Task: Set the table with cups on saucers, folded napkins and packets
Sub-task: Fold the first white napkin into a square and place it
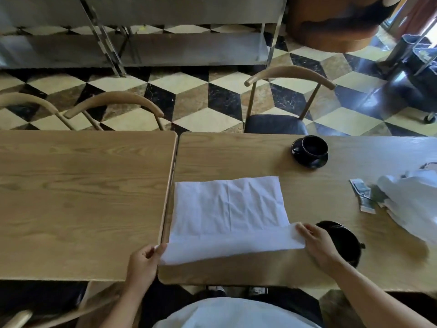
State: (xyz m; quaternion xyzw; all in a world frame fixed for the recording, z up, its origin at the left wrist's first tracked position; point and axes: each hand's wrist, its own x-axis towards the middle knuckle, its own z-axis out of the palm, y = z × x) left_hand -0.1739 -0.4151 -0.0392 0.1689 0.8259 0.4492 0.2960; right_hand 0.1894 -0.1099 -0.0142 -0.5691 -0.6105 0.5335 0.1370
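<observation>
Napkin [228, 209] spread flat on right table [319, 185]. Near edge pinched at both corners by left hand [144, 259] and right hand [316, 242], already lifted. Fold best carried level, corners matched to far edge; near cup [343, 240] seemingly close, to be avoided.

table [307, 192]: matt grained wood | napkin [227, 209]: creased white paper | cup [314, 145]: glossy black

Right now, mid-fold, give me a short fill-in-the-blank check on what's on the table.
1. Both hands, left hand and right hand, hold the near edge of the white ____.
2. The far cup sits on a black ____.
3. The packets lie on the table beside a white plastic ____.
4. The near cup is partly hidden behind the ____ hand.

Missing words: napkin; saucer; bag; right
</observation>
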